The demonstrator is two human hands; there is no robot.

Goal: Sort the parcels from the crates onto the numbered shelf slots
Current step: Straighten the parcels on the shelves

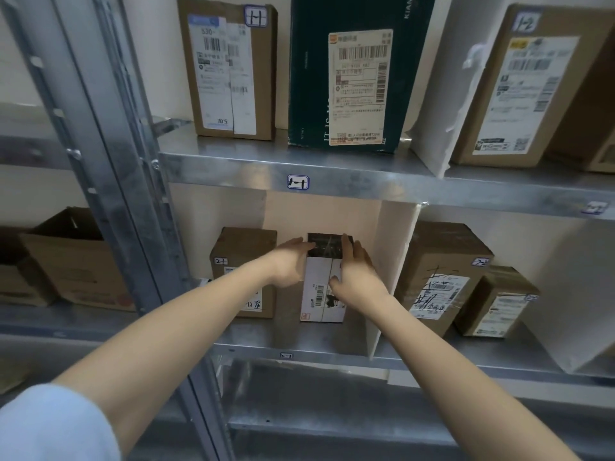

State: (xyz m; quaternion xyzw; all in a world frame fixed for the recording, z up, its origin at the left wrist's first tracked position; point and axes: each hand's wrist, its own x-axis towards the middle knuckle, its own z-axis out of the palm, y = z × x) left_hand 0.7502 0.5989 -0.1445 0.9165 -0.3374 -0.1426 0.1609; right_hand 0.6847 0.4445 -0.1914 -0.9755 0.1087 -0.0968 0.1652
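A small white parcel with a dark taped top (321,294) stands upright in the lower left slot of the metal shelf (332,352), right of a brown box marked 2-1 (244,251). My left hand (289,261) lies against the parcel's left side with its fingers stretched along the top edge. My right hand (356,271) covers the right side, fingers reaching over the top and the thumb on the front label. Both hands hold the parcel between them.
A white divider (394,281) closes the slot on the right; beyond it stand two brown boxes (439,271) (496,301). The upper shelf holds a brown box marked 1-1 (229,71), a dark green box (352,71) and a box marked 1-2 (525,88). An open carton (73,261) sits at the left.
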